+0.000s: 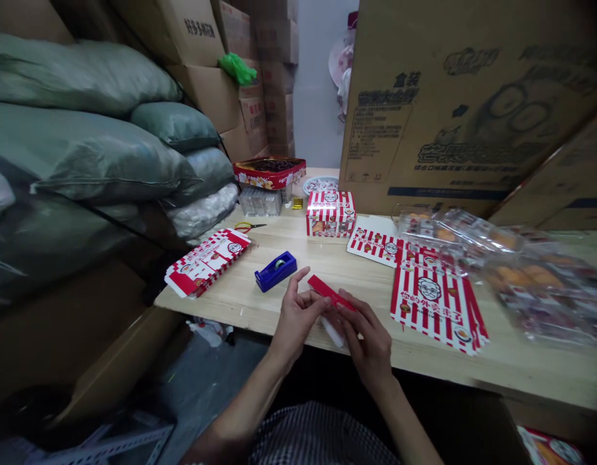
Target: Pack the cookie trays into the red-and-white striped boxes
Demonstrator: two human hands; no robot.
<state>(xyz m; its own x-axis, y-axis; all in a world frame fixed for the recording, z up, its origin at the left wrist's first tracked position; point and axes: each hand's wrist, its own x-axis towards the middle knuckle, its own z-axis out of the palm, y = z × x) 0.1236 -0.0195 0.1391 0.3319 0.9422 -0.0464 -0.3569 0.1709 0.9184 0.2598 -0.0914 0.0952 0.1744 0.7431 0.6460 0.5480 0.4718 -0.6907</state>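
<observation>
A small red-and-white folded card piece is held between both hands near the table's front edge. My left hand pinches its left part between thumb and fingers, with the index finger stretched upward. Closed on the right part, my right hand covers much of the card. A white flap of it shows below, between the hands. Just beyond my left hand stands a blue tape dispenser. A stack of flat red-and-white striped cards lies to the right of my right hand.
Another stack of printed cards lies left, beside yellow-handled scissors. Behind are an assembled striped box and a red tray. Clear plastic packs cover the right side. Large cartons and stuffed sacks surround the table.
</observation>
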